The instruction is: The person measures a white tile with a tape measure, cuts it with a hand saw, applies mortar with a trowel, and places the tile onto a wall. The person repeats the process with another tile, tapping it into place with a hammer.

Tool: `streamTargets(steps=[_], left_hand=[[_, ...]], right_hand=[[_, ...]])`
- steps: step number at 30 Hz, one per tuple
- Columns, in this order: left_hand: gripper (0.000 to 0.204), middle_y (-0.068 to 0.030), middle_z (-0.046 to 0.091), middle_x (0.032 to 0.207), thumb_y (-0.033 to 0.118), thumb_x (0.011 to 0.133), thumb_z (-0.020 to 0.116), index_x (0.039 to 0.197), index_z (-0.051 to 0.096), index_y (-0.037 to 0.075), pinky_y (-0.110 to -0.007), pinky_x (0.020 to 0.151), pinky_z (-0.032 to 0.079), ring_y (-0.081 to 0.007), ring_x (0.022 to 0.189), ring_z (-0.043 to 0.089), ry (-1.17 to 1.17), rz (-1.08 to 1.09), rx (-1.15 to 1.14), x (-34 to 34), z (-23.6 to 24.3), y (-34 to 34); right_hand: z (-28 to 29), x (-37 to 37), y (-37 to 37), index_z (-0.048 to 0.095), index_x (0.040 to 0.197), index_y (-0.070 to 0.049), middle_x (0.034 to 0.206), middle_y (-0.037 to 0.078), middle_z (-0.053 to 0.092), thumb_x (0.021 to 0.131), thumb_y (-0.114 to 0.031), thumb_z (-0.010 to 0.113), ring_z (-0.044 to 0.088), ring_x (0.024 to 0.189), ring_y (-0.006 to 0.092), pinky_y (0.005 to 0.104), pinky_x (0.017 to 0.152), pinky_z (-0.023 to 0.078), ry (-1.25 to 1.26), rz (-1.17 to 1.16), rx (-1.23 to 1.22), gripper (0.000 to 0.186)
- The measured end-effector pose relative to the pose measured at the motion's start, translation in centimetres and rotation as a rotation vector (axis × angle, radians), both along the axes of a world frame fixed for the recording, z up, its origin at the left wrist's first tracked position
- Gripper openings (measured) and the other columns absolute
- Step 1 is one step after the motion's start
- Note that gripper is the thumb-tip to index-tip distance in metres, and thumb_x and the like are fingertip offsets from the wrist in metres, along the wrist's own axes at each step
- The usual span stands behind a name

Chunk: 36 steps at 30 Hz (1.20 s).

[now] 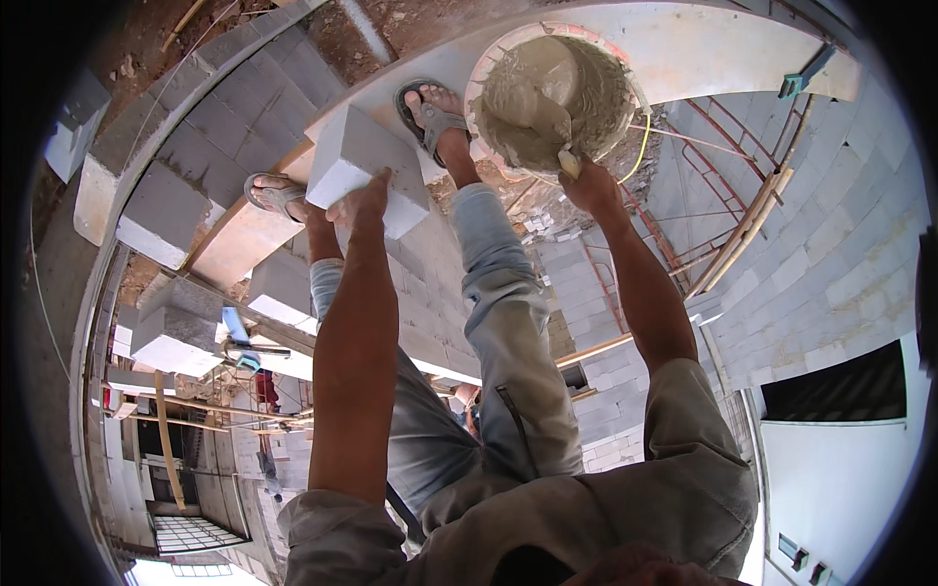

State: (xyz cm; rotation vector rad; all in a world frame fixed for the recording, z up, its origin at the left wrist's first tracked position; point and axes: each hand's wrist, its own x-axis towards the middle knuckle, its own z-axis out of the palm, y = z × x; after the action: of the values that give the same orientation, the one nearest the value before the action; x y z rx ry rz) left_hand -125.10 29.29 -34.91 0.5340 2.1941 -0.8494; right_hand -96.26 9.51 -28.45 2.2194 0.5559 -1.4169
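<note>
My left hand grips the lower edge of a light grey building block, which is tilted beside my sandalled feet. With my right hand I hold a trowel by its pale handle. The trowel's blade is in the wet grey mortar and is coated with it, so its outline is partly lost. That mortar fills much of a round bucket, which stands on a pale plank ahead of me, to the right of my feet.
The pale plank runs under my feet and the bucket. More grey blocks lie at the left, near a row of laid blocks. Red scaffold frames and a block wall are at the right.
</note>
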Motion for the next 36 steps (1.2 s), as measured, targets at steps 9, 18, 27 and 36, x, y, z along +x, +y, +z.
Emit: streamTargets(steps=[9, 18, 27, 36], left_hand=[[0.117, -0.0229, 0.039, 0.131, 0.049, 0.059, 0.09, 0.13, 0.017, -0.01, -0.043, 0.087, 0.056, -0.0348, 0.117, 0.052, 0.064, -0.096, 0.003, -0.5, -2.3, -1.0], [0.117, -0.0247, 0.038, 0.132, 0.048, 0.06, 0.088, 0.131, 0.016, -0.011, -0.038, 0.104, 0.043, -0.034, 0.128, 0.042, -0.012, -0.096, 0.062, -1.1, -0.2, -0.8], [0.133, -0.028, 0.033, 0.137, 0.05, 0.061, 0.085, 0.139, 0.002, -0.018, -0.039, 0.107, 0.038, -0.0367, 0.13, 0.038, -0.115, -0.027, 0.081, -0.8, 2.0, -0.2], [0.128, -0.0281, 0.038, 0.132, 0.048, 0.061, 0.086, 0.137, 0.007, -0.018, -0.04, 0.103, 0.041, -0.0374, 0.124, 0.044, -0.226, 0.006, 0.075, -1.0, 1.8, 0.0]], right_hand=[[-4.0, -1.1, -0.2, 0.058, 0.118, 0.002, 0.093, 0.025, 0.069, 0.086, -0.041, 0.064, 0.068, 0.088, 0.0398, 0.0468, 0.078, 0.054, -0.089, 0.007, 0.12, 0.054], [-0.2, 0.0, -6.8, 0.064, 0.088, -0.006, 0.064, -0.003, 0.054, 0.081, -0.021, 0.07, 0.048, 0.052, 0.0065, 0.0259, 0.046, 0.04, 0.249, -0.902, 0.292, 0.018], [3.0, -1.6, -4.3, 0.06, 0.088, -0.01, 0.067, -0.002, 0.051, 0.08, -0.02, 0.064, 0.048, 0.053, 0.0103, 0.0271, 0.046, 0.038, 0.176, -1.056, 0.286, 0.014], [3.3, -0.2, -4.9, 0.057, 0.089, -0.008, 0.063, 0.002, 0.052, 0.081, -0.019, 0.062, 0.048, 0.046, 0.0138, 0.0284, 0.042, 0.041, 0.154, -1.044, 0.365, 0.015]])
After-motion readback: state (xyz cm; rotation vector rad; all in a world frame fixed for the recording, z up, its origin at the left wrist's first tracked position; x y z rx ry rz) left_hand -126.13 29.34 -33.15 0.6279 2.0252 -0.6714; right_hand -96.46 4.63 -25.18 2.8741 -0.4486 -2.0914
